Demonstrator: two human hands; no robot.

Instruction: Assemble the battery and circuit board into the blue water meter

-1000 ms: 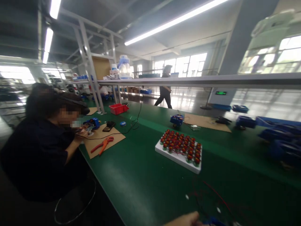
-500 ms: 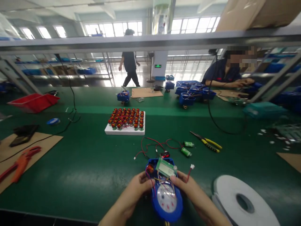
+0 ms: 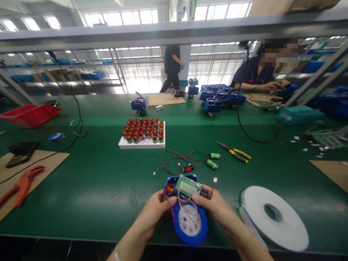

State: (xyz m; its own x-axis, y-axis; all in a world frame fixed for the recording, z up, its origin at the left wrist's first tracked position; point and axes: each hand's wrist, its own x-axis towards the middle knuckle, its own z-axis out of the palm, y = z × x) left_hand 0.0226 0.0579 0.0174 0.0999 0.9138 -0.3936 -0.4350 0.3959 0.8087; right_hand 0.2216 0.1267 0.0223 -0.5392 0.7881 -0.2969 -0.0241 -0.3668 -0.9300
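Between my two hands is a blue water meter with a round, clear-faced dial towards me. My left hand grips its left side, thumb beside a copper-coloured coil in the open housing. My right hand holds the right side, its thumb near a tilted green circuit board with a grey display. Thin wires run from the board over the dial. A red lead with a white connector sticks up by my right hand. Just beyond lie a small black module with red digits and two green batteries.
A white tray of coils stands further back, with yellow-handled pliers to its right. A white tape roll lies at right, an orange cutter at left. Across the bench a co-worker sits near several blue meters.
The bench has shifted slightly up and left in view. Both hands keep hold of the water meter. A person walking in the background has moved right.
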